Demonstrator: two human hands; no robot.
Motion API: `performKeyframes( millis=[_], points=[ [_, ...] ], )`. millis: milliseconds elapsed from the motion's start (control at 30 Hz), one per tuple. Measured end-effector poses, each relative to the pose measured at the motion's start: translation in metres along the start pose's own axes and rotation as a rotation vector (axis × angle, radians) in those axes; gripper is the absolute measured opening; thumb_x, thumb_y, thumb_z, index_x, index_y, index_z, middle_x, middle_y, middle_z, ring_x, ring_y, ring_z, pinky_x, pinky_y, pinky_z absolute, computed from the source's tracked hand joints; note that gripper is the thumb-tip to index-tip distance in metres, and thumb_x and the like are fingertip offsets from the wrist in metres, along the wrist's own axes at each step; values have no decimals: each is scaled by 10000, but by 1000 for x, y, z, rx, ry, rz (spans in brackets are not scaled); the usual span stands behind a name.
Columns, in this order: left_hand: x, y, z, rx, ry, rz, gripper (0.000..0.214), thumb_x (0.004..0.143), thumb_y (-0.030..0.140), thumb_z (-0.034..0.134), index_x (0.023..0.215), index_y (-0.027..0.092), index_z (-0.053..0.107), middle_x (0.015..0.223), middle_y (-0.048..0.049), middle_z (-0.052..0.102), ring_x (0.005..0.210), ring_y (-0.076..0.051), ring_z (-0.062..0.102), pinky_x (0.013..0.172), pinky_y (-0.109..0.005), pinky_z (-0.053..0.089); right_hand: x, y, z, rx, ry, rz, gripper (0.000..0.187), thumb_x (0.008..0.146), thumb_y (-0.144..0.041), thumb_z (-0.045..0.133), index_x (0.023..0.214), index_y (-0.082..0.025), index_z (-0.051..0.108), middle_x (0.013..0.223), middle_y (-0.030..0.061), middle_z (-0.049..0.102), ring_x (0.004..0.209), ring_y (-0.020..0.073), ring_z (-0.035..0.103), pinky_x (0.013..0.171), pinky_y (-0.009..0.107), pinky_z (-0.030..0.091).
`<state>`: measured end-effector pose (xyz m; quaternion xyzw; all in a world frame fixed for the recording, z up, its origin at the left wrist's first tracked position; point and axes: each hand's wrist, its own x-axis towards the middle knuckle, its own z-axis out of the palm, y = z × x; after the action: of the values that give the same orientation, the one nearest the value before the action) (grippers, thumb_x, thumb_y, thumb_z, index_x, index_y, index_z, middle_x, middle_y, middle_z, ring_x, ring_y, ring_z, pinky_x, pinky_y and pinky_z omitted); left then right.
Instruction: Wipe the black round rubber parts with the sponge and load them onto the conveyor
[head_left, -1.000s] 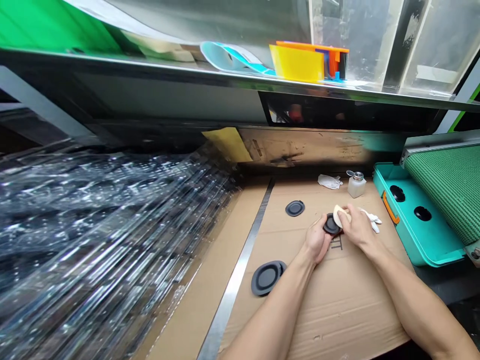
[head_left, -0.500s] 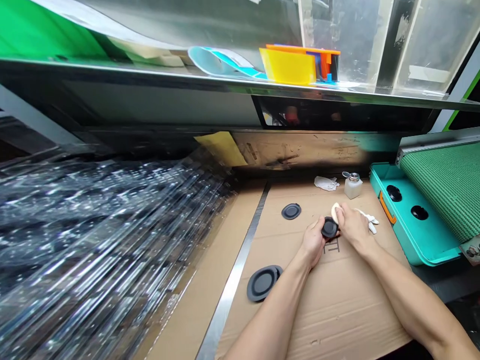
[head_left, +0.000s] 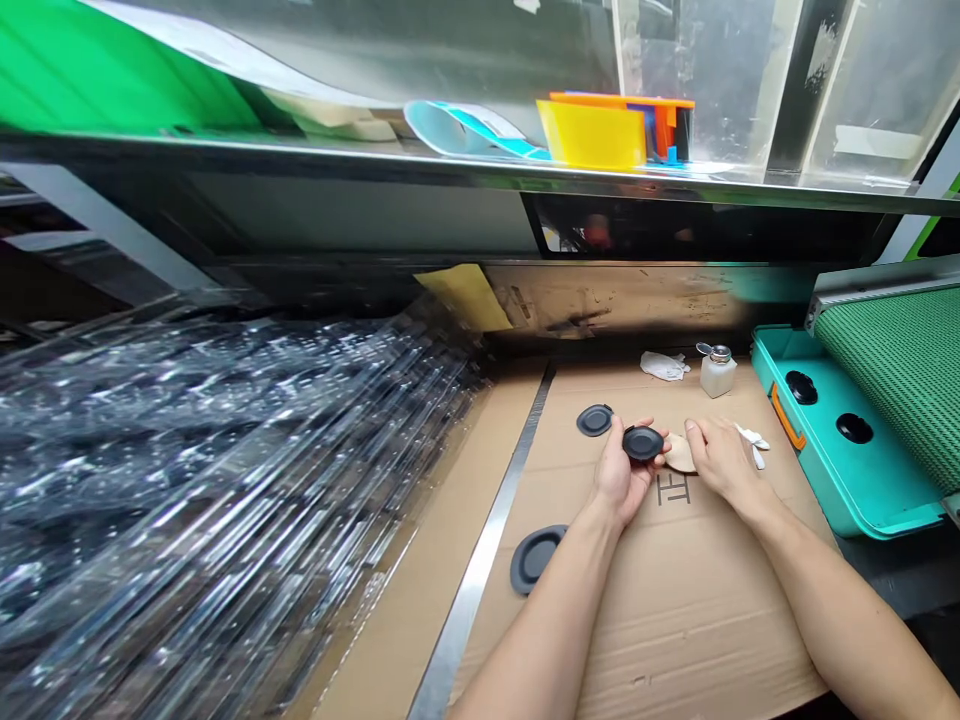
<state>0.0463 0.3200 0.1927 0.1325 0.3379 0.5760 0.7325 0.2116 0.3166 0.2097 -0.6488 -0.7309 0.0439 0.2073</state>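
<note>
My left hand [head_left: 624, 475] is closed round a small black oval plastic part [head_left: 643, 443], tilted so its recessed face shows. In my right hand [head_left: 721, 455], thumb and fingers pinch the right edge of a flat beige round pad [head_left: 680, 454], low over the cardboard; whether the pad touches it I cannot tell. Another black oval part [head_left: 595, 420] lies beyond my left hand. Closer to me, a larger black oval part [head_left: 536, 560] is partly covered by my left forearm. A white glove or cloth [head_left: 753, 442] shows just behind my right hand.
Cardboard [head_left: 675, 610] covers the work surface. A small white bottle [head_left: 718, 372] and crumpled white tissue [head_left: 664, 366] stand at the back. To the right are a teal tray [head_left: 832, 470] with two black parts and a green conveyor belt [head_left: 900, 350]. Clear plastic trays [head_left: 247, 520] pile up left.
My hands have moved apart. The beige pad has come away from the black part and is now lower and flatter. My left hand has turned the part face up; the view has shifted slightly.
</note>
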Motion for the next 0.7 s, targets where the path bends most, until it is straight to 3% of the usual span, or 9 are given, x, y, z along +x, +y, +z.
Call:
performKeyframes(
  millis=[67, 167, 300, 400, 500, 600, 700],
  points=[
    [1, 3, -2, -20, 12, -15, 458, 998, 521, 372, 1046, 120, 587, 854, -164, 687, 593, -184, 633, 449, -239, 423, 3, 10, -7, -73, 87, -8, 398, 1033, -356, 345, 877, -225, 687, 961, 97, 695, 968, 249, 587, 828, 342, 385],
    [1, 3, -4, -10, 22, -24, 445, 990, 475, 342, 1049, 112, 593, 855, -169, 685, 529, -176, 588, 421, -251, 371, 9, 33, -14, -166, 163, 99, 273, 960, -384, 492, 993, -220, 707, 1053, 134, 679, 1035, 298, 557, 860, 385, 397],
    [0, -10, 1, 41, -30, -62, 373, 982, 413, 377, 1056, 119, 595, 867, -162, 699, 539, -179, 604, 467, -267, 406, 14, 54, -8, -140, -7, 109, 229, 932, -361, 550, 1025, -216, 702, 1042, 132, 697, 1000, 284, 599, 818, 356, 409],
    [-3, -24, 7, 78, -130, -126, 360, 991, 410, 410, 1076, 115, 599, 890, -158, 706, 595, -184, 647, 530, -272, 459, 14, 55, 1, -80, -33, 55, 223, 957, -282, 491, 1000, -200, 694, 1020, 110, 710, 965, 241, 626, 796, 312, 408],
    [-6, -31, 10, 85, -172, -136, 397, 984, 460, 451, 1118, 118, 600, 912, -156, 708, 627, -187, 669, 555, -267, 478, 20, 50, -1, -16, 120, 58, 272, 966, -273, 439, 1045, -177, 681, 1005, 99, 709, 953, 223, 630, 816, 296, 420],
    [-6, -30, 10, 52, -162, -134, 449, 973, 520, 465, 1159, 132, 594, 892, -140, 702, 609, -176, 657, 543, -260, 471, 40, 41, -20, -4, 259, 90, 339, 966, -286, 408, 1122, -169, 686, 1041, 110, 704, 970, 226, 624, 857, 306, 430],
    [-6, -27, 9, 41, -169, -136, 484, 965, 552, 469, 1181, 137, 593, 878, -130, 698, 588, -166, 643, 532, -254, 459, 73, 31, -47, -86, 272, 113, 371, 958, -288, 416, 1150, -194, 718, 1065, 119, 700, 975, 232, 626, 862, 313, 433]
  ],
)
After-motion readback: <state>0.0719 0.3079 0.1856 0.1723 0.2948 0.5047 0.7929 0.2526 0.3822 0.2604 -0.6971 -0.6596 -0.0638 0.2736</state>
